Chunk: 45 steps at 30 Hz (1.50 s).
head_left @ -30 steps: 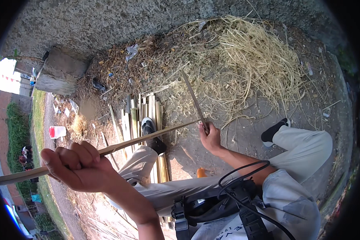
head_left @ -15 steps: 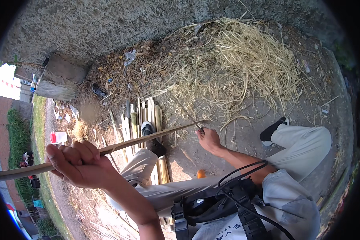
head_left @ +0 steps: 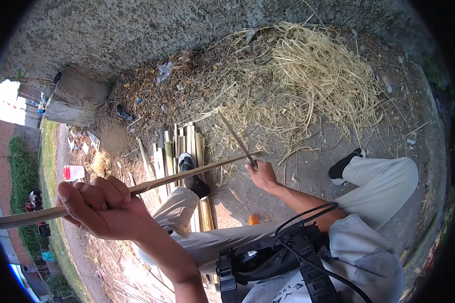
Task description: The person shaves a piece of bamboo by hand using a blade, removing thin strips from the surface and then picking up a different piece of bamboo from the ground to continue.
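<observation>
Two hands (head_left: 111,214) (head_left: 262,175), strip (head_left: 172,178), lettered shirt (head_left: 364,257)

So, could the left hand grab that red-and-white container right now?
Probably not: the left hand is closed around a long bamboo-like strip, and the red-and-white container seems to sit well beyond it. Nothing visible blocks the way between them, though.

The left hand (head_left: 103,207) is wrapped around a long, pale strip (head_left: 187,176); the right hand (head_left: 263,174) grips a narrow, blade-like tool (head_left: 234,136) crossing the strip near its far end. Split lengths (head_left: 190,137) lie by the left foot (head_left: 188,164), and straw-coloured shavings (head_left: 328,76) form a heap.
</observation>
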Tool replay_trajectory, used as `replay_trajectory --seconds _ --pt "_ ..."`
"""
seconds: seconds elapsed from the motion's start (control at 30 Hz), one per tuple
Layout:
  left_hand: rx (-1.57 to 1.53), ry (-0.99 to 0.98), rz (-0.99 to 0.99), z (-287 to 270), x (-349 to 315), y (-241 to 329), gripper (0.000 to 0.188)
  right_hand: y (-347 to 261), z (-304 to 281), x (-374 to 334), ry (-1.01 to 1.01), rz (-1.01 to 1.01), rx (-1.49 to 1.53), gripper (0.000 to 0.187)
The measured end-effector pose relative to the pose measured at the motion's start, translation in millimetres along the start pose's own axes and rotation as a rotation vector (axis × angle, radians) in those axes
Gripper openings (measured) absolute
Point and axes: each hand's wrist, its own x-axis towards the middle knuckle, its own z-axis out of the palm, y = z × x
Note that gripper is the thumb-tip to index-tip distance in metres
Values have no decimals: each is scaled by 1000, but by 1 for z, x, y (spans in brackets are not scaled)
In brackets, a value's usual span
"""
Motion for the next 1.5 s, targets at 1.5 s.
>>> replay_trajectory --seconds 1.5 --pt "175 287 47 -35 28 -14 19 24 12 -11 -44 -35 -67 32"
